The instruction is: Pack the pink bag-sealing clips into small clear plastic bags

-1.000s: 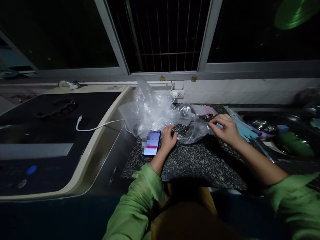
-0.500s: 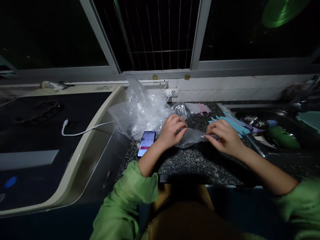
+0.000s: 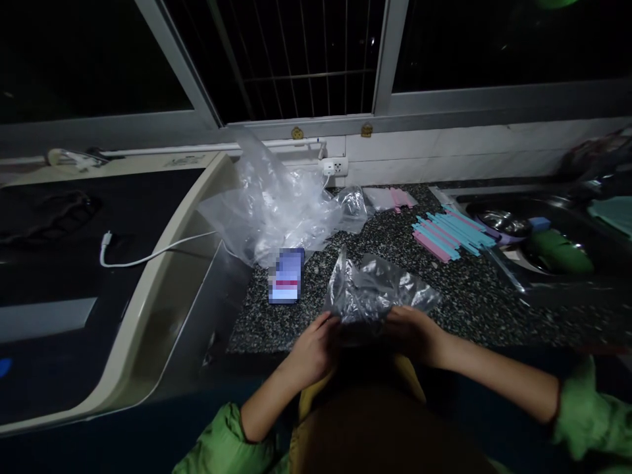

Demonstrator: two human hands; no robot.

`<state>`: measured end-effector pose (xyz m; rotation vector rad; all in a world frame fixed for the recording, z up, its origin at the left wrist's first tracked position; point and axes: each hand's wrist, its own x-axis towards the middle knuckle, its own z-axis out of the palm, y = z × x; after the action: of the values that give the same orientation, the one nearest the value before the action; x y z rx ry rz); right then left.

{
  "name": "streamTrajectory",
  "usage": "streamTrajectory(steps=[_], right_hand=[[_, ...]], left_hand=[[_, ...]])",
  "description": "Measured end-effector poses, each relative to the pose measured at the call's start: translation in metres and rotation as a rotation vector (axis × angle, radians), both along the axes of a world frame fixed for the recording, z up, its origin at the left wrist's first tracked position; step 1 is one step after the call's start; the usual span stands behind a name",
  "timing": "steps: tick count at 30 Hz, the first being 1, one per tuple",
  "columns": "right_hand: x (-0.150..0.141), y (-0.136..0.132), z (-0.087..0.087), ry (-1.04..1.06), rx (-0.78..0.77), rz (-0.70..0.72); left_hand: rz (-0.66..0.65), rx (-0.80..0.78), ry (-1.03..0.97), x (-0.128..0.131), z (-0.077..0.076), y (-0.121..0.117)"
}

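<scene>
A small clear plastic bag (image 3: 375, 289) stands crumpled at the front edge of the speckled stone counter (image 3: 459, 303). My left hand (image 3: 313, 345) grips its lower left part with curled fingers. My right hand (image 3: 415, 332) holds its lower right part, fingers closed on the plastic. Both hands sit close to my body, just over the counter's edge. A lit phone (image 3: 286, 275) lies flat to the left of the bag.
A big heap of clear plastic bags (image 3: 276, 204) lies at the back by a wall socket (image 3: 334, 166). Blue and pink strips (image 3: 447, 232) lie to the right, beside a sink (image 3: 538, 243) with dishes. A white cable (image 3: 148, 250) rests on the dark appliance on the left.
Both hands have pulled the small bag from the middle of the counter toward my body, to the front edge. The bag now stands up between them.
</scene>
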<state>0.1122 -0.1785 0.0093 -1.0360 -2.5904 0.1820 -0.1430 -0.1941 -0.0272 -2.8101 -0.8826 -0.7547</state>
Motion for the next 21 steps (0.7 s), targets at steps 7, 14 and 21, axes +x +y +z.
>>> streamTrajectory(steps=[7, 14, 21], right_hand=[[0.037, 0.045, 0.033, 0.330, -0.041, -0.315], [0.060, 0.116, 0.012, 0.524, -0.650, -0.621], [0.046, 0.108, 0.017, 0.628, -0.938, -0.441]], left_hand=[[0.087, -0.179, -0.165, 0.003, 0.012, -0.007], [0.192, -0.206, -0.139, 0.019, 0.023, 0.035], [0.259, -0.204, 0.033, 0.027, 0.005, 0.053]])
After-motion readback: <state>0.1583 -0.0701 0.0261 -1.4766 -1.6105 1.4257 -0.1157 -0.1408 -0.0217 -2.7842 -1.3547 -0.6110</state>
